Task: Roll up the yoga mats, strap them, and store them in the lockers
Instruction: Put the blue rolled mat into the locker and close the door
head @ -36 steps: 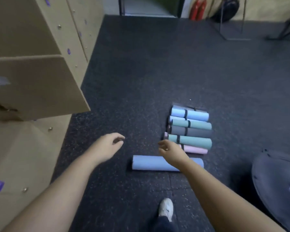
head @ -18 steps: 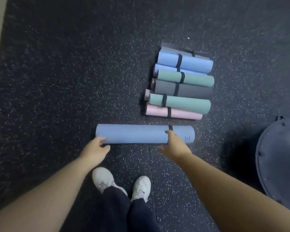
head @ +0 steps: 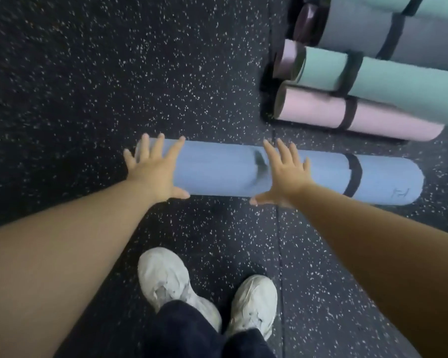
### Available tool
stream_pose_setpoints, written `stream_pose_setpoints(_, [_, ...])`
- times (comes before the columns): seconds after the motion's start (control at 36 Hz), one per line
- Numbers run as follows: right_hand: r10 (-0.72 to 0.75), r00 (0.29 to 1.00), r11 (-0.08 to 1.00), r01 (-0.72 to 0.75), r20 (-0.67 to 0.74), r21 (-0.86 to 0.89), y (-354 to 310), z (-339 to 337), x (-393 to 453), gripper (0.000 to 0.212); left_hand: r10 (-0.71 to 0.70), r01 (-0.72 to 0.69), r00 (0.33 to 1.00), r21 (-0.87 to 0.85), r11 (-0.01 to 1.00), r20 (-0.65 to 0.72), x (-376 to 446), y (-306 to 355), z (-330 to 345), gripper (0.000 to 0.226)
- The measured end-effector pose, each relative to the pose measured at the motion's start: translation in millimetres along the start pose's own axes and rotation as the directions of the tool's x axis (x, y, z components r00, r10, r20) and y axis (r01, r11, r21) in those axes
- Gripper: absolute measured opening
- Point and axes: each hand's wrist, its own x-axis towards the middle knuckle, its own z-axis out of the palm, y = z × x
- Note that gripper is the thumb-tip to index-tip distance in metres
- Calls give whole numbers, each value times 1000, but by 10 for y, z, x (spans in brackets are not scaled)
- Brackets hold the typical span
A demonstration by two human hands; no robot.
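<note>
Head camera footage now sits much closer to the floor (head: 114, 86) than half a second ago, so the blue mat (head: 217, 171) fills the middle of the view and the stack of strapped mats (head: 373, 81) has slid up into the top right corner, partly cut off. Both hands have moved from the near edge of the roll onto its top.

The left hand (head: 153, 171) lies over the left end of the blue mat with its fingers (head: 153, 146) spread wide and straight, tips reaching the far side of the roll and the thumb down at the near edge. The right hand (head: 285, 174) lies flat near the middle of the roll, fingers likewise splayed and straight, thumb pointing left along the near edge. Neither hand curls round anything; both seem to press on the mat, though actual contact cannot be told for sure.

The blue mat lies rolled on the floor, crosswise in front of the white shoes (head: 207, 288), with one black strap (head: 354, 177) round it near its right end. A pink mat (head: 321, 112), the nearest of the stack, lies just beyond it, apart.
</note>
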Motion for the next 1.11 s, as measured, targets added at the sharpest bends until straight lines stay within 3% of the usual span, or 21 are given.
stream_pose_setpoints(0.11, [-87, 993, 978, 70, -80, -197, -31, 97, 407, 137, 112, -84, 982, 182, 980, -151, 321, -107, 167, 127])
stream_pose_setpoints(0.33, [-144, 987, 945, 117, -66, -306, -253, -263, 120, 100, 281, -171, 923, 374, 912, -262, 74, -214, -281, 108])
stream_pose_setpoints(0.58, [-191, 974, 970, 169, -120, -174, -865, -1453, -1263, 104, 418, -218, 828, 471, 855, -374, -1530, -632, -1906, 102])
stream_pose_setpoints(0.78, [-322, 912, 947, 309, -253, -93, -1626, -2779, -2429, 94, 478, -203, 628, 463, 863, -615, -3050, -1159, -3427, 92])
stream_pose_setpoints(0.89, [-376, 871, 915, 403, -315, 21, -2178, -3388, -3138, 90, 390, -171, 570, 360, 917, -723, -4054, -1430, -4254, 84])
stream_pose_setpoints(1.0, [-434, 800, 832, 532, -414, 157, -2769, -3858, -3784, 87, 97, -103, 437, 57, 993, -894, -5050, -1617, -4802, 86])
stream_pose_setpoints(1.11, [-528, 700, 719, 670, -481, 186, -3353, -4217, -4434, 85, -169, -154, 311, -225, 962, -935, -6065, -1761, -5065, 100])
